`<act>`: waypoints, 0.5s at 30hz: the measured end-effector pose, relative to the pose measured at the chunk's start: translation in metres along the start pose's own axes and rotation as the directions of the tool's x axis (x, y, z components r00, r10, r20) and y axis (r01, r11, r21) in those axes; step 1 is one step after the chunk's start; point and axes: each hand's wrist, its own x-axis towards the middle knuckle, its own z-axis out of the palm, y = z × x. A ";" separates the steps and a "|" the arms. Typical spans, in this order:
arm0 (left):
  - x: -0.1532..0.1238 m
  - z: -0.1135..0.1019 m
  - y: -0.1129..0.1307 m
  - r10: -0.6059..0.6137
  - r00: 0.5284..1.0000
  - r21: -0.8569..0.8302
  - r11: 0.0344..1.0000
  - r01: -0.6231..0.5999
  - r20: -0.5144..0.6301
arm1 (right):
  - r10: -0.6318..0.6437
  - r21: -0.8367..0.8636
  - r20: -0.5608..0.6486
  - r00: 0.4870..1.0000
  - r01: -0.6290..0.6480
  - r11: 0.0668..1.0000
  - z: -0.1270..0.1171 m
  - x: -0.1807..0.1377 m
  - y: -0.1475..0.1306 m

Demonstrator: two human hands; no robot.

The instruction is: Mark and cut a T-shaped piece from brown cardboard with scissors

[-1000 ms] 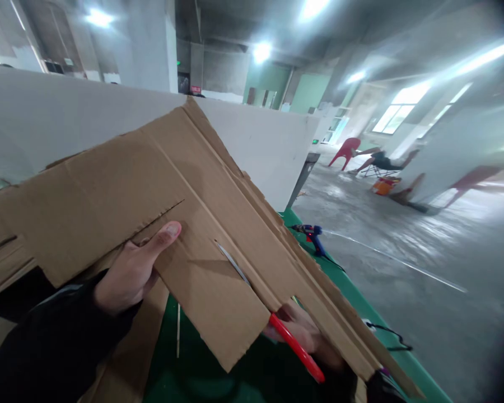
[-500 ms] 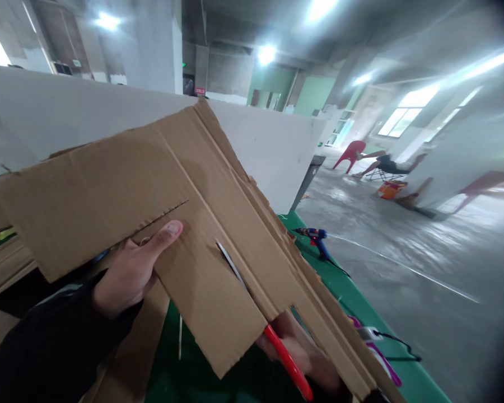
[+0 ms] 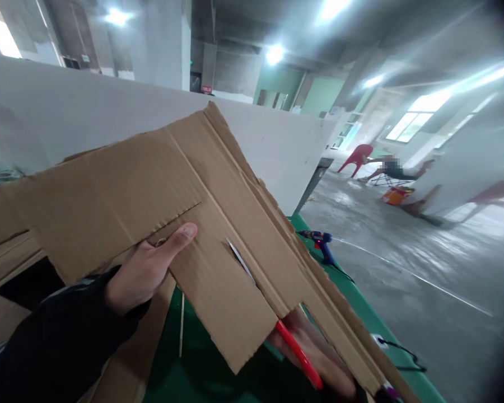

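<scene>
A large brown cardboard sheet (image 3: 159, 168), with creases and cut slits, is held up in front of me. My left hand (image 3: 145, 268) grips its lower edge, thumb lying on the face beside a slit and fingers behind. Red-handled scissors (image 3: 298, 352) pass through the board: one blade shows on the near face, along a crease. Behind the lower part of the sheet is my right hand (image 3: 308, 344), partly hidden, closed around the scissors' handle.
On the green table (image 3: 344, 296) lies a blue hot glue gun (image 3: 321, 240) with a clear glue stick. A thin wooden stick (image 3: 182, 324) and more cardboard (image 3: 130, 358) are below. A white partition (image 3: 285, 151) stands ahead. A person (image 3: 392, 168) reclines far right near a red chair (image 3: 357, 157).
The view has shifted slightly, so the cardboard, both hands and the scissors appear a little further right. The grip of both hands and the blade's place in the board look about the same.
</scene>
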 end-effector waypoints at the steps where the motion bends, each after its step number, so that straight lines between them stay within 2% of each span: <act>1: 0.000 0.000 0.000 -0.015 1.000 0.001 1.000 0.015 -0.005 | -0.028 -0.034 0.013 1.000 0.029 0.999 -0.001 0.001 -0.002; 4: -0.002 0.001 0.000 -0.075 0.997 0.003 0.997 0.075 -0.032 | -0.071 -0.100 0.032 0.997 0.074 0.992 -0.002 0.004 -0.013; 9: -0.002 0.000 0.001 -0.131 0.991 -0.018 0.991 0.131 0.002 | -0.046 -0.139 -0.001 0.999 0.045 0.989 -0.005 0.010 -0.030; 15: -0.002 0.001 0.001 -0.163 0.986 -0.054 0.986 0.161 -0.031 | -0.039 -0.128 -0.063 0.997 0.030 0.991 -0.004 0.013 -0.032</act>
